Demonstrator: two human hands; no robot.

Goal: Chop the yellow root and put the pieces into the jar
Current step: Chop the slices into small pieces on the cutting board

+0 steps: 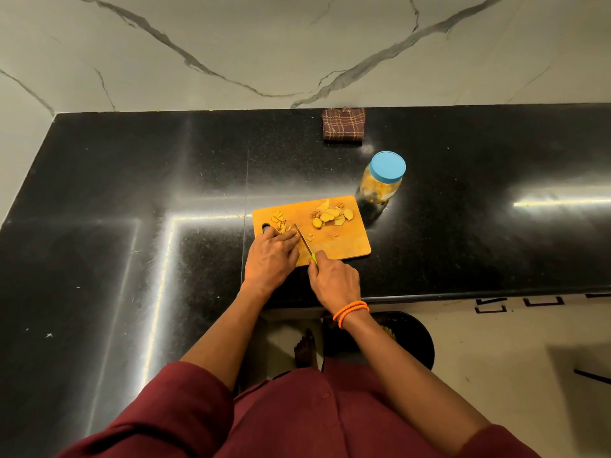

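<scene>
Two hands work at the near-left corner of the board (330, 239), which lies on the black desk (132, 193); the head view is the only one. The left hand (271, 256) lies knuckles-up on the board, fingers bent down over what is probably the piece of root being cut, though the fingers hide it. The right hand (334, 279) is curled tight round the green handle of the knife (305, 242), whose blade runs far-left from the handle, right against the left fingertips.

Small chopped bits (279, 221) lie just beyond the left hand, near the board's handle hole. A heap of uncut slices (330, 215) sits at the far-right of the board, well apart from the blade. The jar (382, 181) stands on the desk just beyond the board's far-right corner, blue lid on, with yellow pieces already inside. A checked cloth (344, 124) lies farther back by the wall.

The step in hand looks like chopping. To do it well, keep the left fingertips tucked behind the knuckles, let the blade's flat ride against them, and cut straight down with short strokes, so the bits stay even and do not skitter off the board. The lid must come off before anything goes in.
</scene>
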